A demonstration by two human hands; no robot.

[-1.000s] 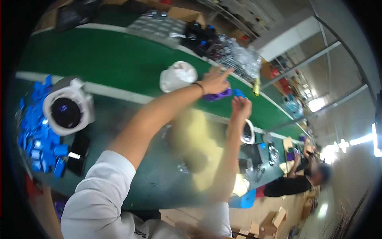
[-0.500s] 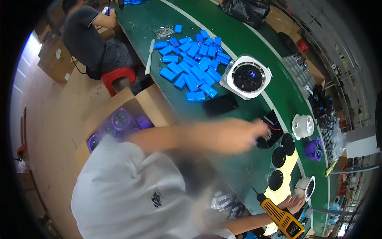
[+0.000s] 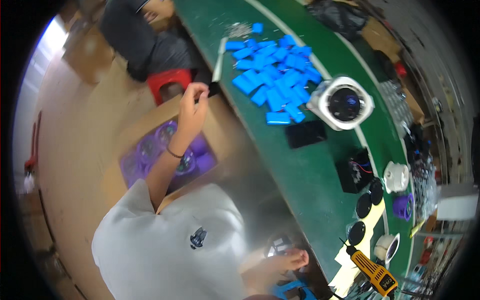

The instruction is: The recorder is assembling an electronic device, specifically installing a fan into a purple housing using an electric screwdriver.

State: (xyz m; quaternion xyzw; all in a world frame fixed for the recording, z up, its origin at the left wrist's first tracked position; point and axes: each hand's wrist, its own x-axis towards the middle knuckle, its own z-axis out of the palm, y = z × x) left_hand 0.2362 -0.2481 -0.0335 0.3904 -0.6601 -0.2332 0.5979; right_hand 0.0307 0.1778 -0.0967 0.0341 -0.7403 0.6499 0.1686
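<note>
Reaching over the cardboard box (image 3: 150,135) of purple domes (image 3: 165,132), left hand (image 3: 192,107) curls closed, seemingly empty; right hand (image 3: 285,262) hangs loosely open near the bench.

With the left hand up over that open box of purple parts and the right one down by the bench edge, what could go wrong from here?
1. The left hand hangs above the cardboard box of purple domes; anything slipping from it could land on them.
2. The blue packs lie heaped close to the green bench edge beside that arm, so a sweep might knock some off.
3. The yellow tool sits near the right hand, easy to bump.
</note>
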